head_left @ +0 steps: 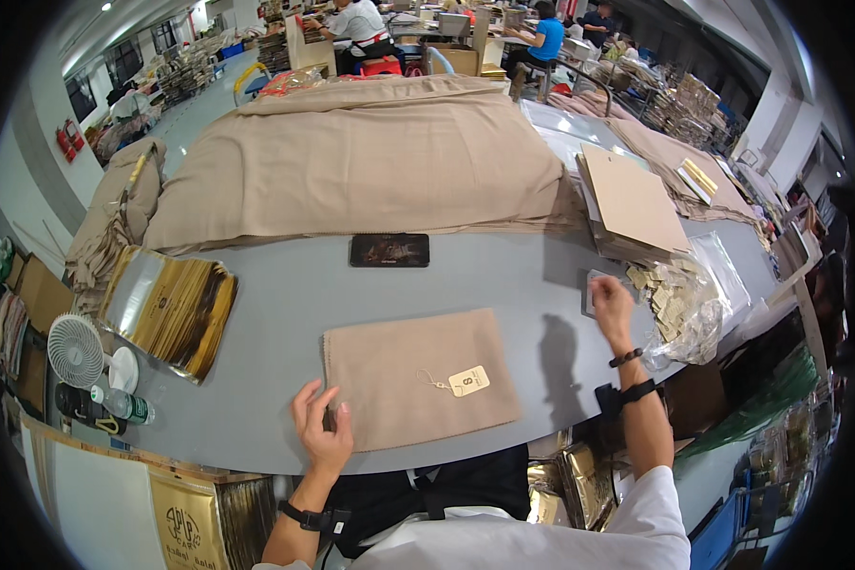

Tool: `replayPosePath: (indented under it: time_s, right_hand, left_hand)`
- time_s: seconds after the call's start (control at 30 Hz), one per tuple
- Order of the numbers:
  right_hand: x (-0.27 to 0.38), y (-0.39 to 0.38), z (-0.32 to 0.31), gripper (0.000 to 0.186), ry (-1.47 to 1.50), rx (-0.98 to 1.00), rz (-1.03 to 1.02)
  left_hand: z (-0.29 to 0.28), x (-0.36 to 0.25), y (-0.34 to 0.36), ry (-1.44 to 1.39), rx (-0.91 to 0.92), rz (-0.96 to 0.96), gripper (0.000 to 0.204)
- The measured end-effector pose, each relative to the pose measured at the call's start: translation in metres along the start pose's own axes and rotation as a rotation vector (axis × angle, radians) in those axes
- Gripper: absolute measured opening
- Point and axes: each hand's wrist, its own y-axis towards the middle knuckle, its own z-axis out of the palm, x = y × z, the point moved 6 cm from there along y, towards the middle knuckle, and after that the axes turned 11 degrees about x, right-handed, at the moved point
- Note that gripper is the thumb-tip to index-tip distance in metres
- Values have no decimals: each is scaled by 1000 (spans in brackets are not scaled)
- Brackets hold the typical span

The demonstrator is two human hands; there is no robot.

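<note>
The left hand (321, 424) lay open on the folded beige cloth (418, 377) near the worktop's (285, 294) front edge; the right hand (610, 302) fingered a small card (594, 288) toward its right edge.

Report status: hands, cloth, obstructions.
Left hand open, on folded beige cloth edge. Right hand reaching a small card. Tag on cloth. Nothing blocking.

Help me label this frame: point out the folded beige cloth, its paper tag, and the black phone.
folded beige cloth (399, 356): head view, on its bare upper middle.
paper tag (469, 381): head view, on the middle of the card.
black phone (389, 250): head view, on the middle of its face.
</note>
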Motion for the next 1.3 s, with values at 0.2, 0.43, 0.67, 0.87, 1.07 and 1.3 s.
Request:
replayPosePath:
  time_s: [0.2,0.43,0.67,0.87,1.07,1.3]
  right_hand:
    - [172,-118,73,9,447,509,-220]
    - [259,-186,112,10,599,744,-324]
    - [254,-198,124,12,635,809,-389]
    - [258,-213,117,12,303,629,-746]
    - [258,-219,124,14,195,635,-802]
    - [230,-209,156,14,1075,1175,184]
  left_hand:
    - [36,-41,-3,-353,388,-161,13]
    - [64,-40,-12,-787,594,-360,10]
    - [54,-29,-17,-664,579,-342,11]
    - [48,-32,-14,-446,588,-305,7]
    - [48,-36,-11,-447,615,-243,7]
    - [42,-41,-3,-505,539,-159,4]
